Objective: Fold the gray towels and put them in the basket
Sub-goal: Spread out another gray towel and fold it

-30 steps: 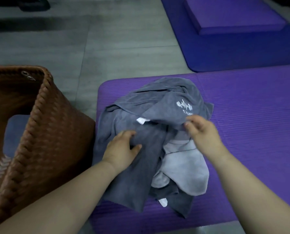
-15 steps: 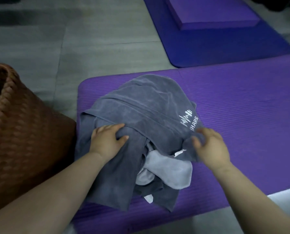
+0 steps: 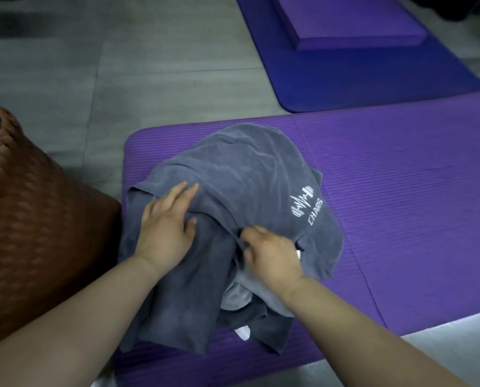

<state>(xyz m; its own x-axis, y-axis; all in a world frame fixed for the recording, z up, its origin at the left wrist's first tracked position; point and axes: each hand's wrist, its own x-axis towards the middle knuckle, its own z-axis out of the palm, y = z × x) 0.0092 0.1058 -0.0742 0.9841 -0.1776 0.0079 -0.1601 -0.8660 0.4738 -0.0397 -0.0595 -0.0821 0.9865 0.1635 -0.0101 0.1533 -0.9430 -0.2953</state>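
Purple mat [image 3: 400,191] on the floor [image 3: 149,65] carries the tangled gray towels [image 3: 247,174], left hand [image 3: 165,233] pressing flat with straight fingers [image 3: 183,194], right hand [image 3: 272,255] pinching a fold, so a pull may drag the whole heap instead of one, short of the basket [image 3: 37,219] beside it.

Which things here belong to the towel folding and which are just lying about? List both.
Job: gray towels, basket, left hand resting on the towels, right hand pinching a fold.
Lying about: purple mat under the towels, blue mat, purple block on it.
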